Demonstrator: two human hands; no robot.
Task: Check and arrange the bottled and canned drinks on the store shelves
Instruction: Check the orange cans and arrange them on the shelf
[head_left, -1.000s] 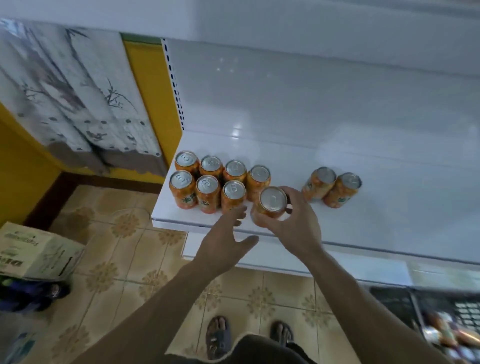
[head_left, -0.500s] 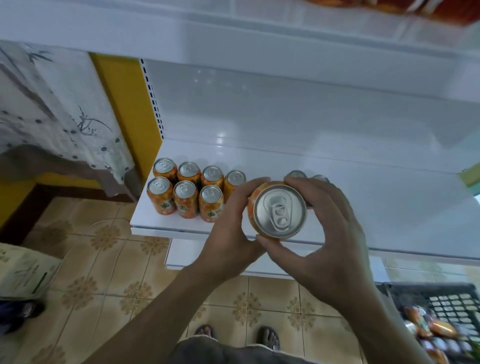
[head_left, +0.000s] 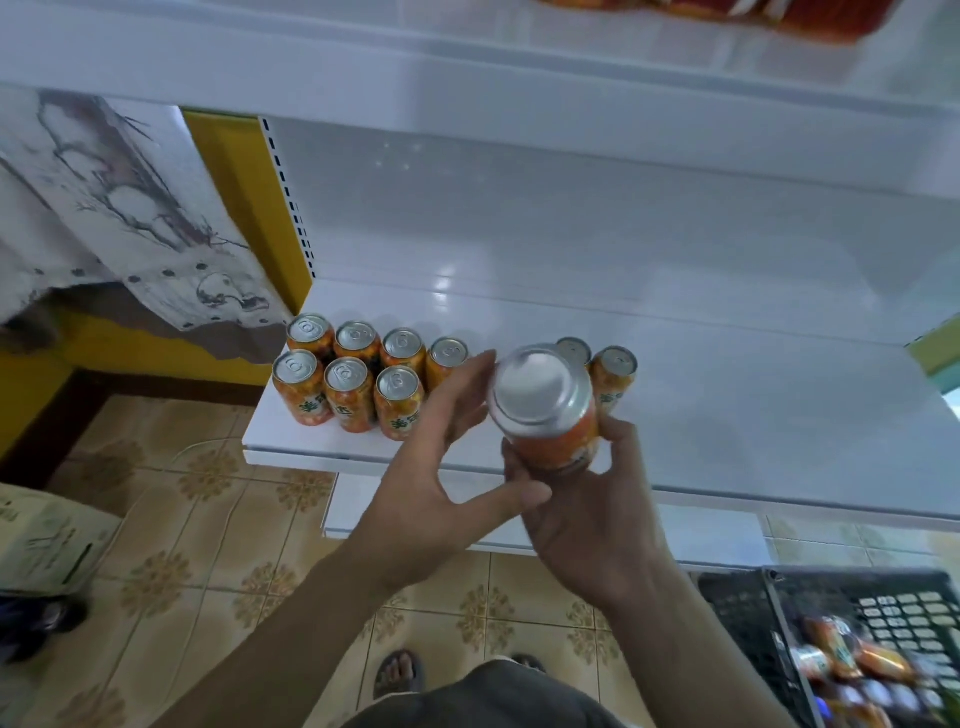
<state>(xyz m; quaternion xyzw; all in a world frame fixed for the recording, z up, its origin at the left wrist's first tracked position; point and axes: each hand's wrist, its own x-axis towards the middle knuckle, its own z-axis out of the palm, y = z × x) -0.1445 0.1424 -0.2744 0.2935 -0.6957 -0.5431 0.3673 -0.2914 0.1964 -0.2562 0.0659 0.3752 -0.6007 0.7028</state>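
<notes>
Right hand (head_left: 592, 530) grips one orange can (head_left: 545, 402) above the shelf (head_left: 727, 405) front; left hand (head_left: 431, 467) spread, fingers straight, just beside it.

— Where is there room?
— On my right. The white shelf (head_left: 753, 415) lies bare past the pair of cans (head_left: 615, 376), and behind every can up to the back panel (head_left: 571, 218).
— What stands in the way?
— The block of seven cans (head_left: 358, 384) fills the left front corner, packed close in two rows. The gap between block and pair is covered by the can (head_left: 550, 415) in my right hand (head_left: 587, 525), with my left hand (head_left: 436, 467) just beside it. The upper shelf (head_left: 467, 88) caps the space above, and a crate (head_left: 753, 613) sits low on my right.
</notes>
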